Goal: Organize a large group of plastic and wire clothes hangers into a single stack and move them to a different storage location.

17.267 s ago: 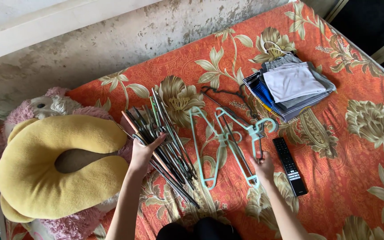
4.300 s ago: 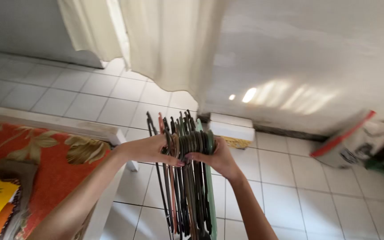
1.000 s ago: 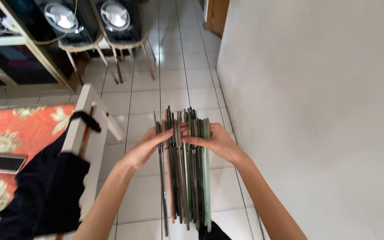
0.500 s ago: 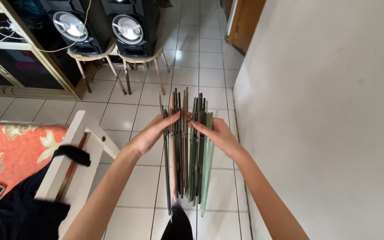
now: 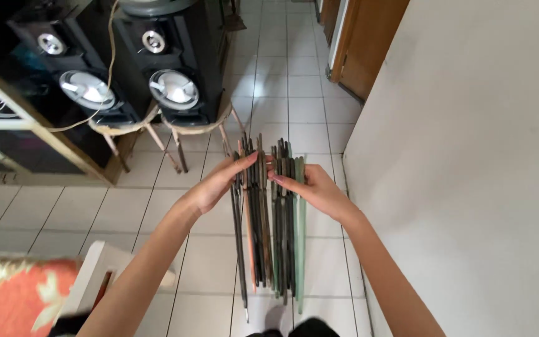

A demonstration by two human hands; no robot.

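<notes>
A thick bundle of clothes hangers (image 5: 268, 237), dark grey, brown, one orange and pale green, hangs edge-on in front of me over the tiled floor. My left hand (image 5: 219, 182) clasps the bundle's left side near the top, fingers curled over it. My right hand (image 5: 310, 187) presses against the right side, fingers laid across the green hangers. The hanger hooks are hidden behind my hands.
Two black speakers (image 5: 173, 75) stand on small stools at the left, beside a shelf unit (image 5: 26, 134). A white wall (image 5: 469, 156) runs close along the right. A wooden door (image 5: 369, 43) stands ahead. The white bed frame corner (image 5: 92, 281) and orange floral mattress (image 5: 7, 293) sit at lower left.
I have moved forward along the tiled floor: the speakers are closer, and the bed and black garment have slid mostly out of view. Both hands still hold the hanger bundle.
</notes>
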